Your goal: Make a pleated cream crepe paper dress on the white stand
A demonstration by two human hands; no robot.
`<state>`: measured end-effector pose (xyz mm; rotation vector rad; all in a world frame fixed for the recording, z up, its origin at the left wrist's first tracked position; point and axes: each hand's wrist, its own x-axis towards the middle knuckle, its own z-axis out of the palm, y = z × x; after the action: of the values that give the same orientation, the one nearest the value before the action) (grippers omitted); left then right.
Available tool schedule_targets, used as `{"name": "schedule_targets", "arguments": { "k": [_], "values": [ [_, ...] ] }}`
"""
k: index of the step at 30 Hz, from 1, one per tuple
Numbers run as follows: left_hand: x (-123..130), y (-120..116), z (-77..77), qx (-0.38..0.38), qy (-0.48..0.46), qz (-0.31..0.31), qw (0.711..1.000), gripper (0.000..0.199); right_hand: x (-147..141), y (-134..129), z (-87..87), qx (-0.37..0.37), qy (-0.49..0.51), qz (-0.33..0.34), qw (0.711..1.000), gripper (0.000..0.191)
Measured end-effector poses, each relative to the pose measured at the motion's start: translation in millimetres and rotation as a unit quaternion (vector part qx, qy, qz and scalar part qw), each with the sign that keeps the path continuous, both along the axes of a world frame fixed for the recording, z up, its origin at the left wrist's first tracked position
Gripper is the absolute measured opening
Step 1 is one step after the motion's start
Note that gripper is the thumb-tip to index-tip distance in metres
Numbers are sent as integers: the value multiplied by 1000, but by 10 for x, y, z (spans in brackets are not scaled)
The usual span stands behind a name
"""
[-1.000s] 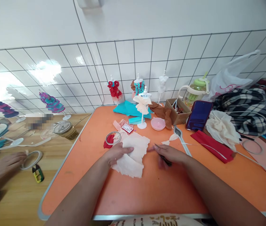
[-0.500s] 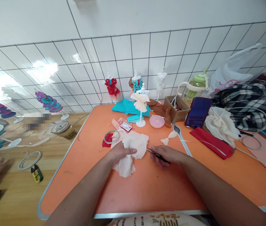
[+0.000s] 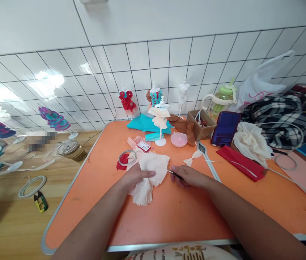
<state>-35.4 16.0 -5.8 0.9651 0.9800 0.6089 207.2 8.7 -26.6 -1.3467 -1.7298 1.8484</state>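
My left hand (image 3: 136, 177) grips a crumpled cream piece of crepe paper or thin cloth (image 3: 158, 167), thumb on top and fingers hidden beneath. One part of the piece stands up to the right of the thumb; another hangs down toward the table. My right hand (image 3: 188, 176) is closed around small dark-handled scissors (image 3: 175, 174), whose tips reach the right edge of the cream piece. Beyond both hands stands a mini dress form (image 3: 160, 117) wearing a cream ruffled skirt. A tied cream scrap (image 3: 192, 158) lies near my right hand.
Behind are a pink bowl (image 3: 179, 139), a cardboard box (image 3: 202, 126), a phone (image 3: 225, 128) and folded teal material (image 3: 142, 123). A tape ring (image 3: 127, 163) lies left, near a small labelled box (image 3: 143, 146). Red cloth (image 3: 239, 163) lies right. Yellow-green snips (image 3: 40, 203) rest on the wooden table.
The scissors have moved up to the cream piece's edge, and their blades look closer together. A co-worker's hand at the far left has gone out of view. The view has shifted slightly.
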Motion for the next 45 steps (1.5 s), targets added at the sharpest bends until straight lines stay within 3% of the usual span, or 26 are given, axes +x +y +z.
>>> {"name": "schedule_targets", "arguments": {
  "k": [10, 23, 28, 45],
  "values": [
    [35, -8, 19, 41, 11, -49, 998, 45, -79, -25, 84, 13, 18, 3, 1000, 56],
    [53, -40, 23, 16, 49, -4, 999, 47, -82, -21, 0, 19, 24, -19, 999, 51],
    [93, -48, 71, 51, 56, 8, 997, 50, -95, -50, 59, 12, 46, -10, 999, 53],
    [38, 18, -37, 127, 115, 6, 985, 50, -69, -38, 76, 8, 20, -15, 1000, 50]
  ]
}}
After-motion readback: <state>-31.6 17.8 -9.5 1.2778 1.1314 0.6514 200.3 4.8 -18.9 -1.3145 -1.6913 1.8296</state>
